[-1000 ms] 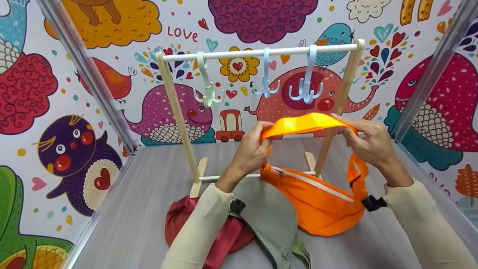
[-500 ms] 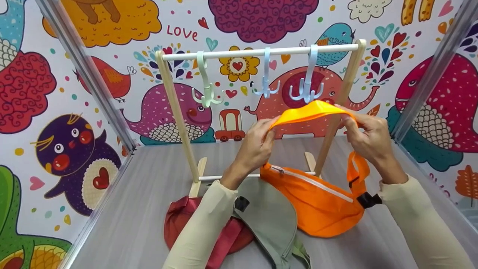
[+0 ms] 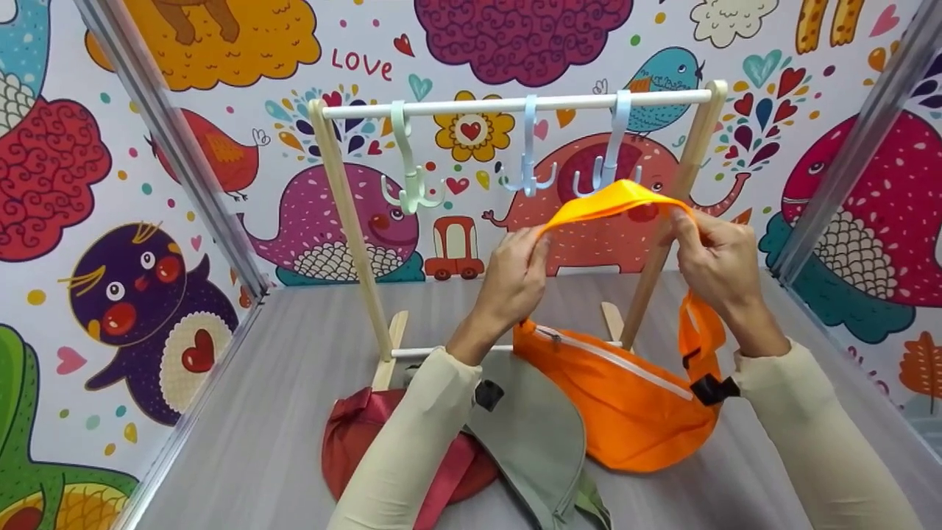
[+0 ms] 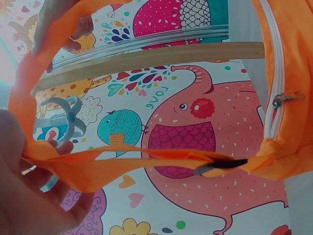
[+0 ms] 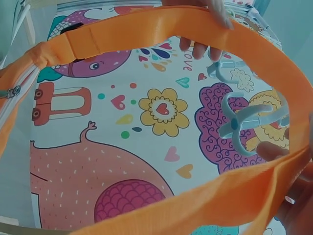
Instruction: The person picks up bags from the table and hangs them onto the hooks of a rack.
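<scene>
An orange waist bag (image 3: 618, 405) with a white zipper hangs by its strap (image 3: 622, 199), its lower end close to the tabletop; contact there I cannot tell. My left hand (image 3: 511, 276) pinches the strap's left side, and my right hand (image 3: 717, 261) grips its right side, so the strap arches between them. Just behind the arch is the right-hand pale blue hook (image 3: 609, 158), its lower prongs partly covered. The right wrist view shows the strap as a wide loop, with a hook (image 5: 237, 122) seen through it. A black buckle (image 3: 712, 390) dangles near my right wrist.
A wooden rack with a white rail (image 3: 471, 106) also carries a green hook (image 3: 412, 177) and another blue hook (image 3: 528, 165). A grey-green bag (image 3: 533, 427) and a red bag (image 3: 349, 442) lie in front, partly under my left forearm.
Both hands have lifted the strap's arch higher, and it now overlaps the right-hand hook's lower prongs. My right hand has shifted slightly left, the left hand slightly right. The bag body has barely moved.
</scene>
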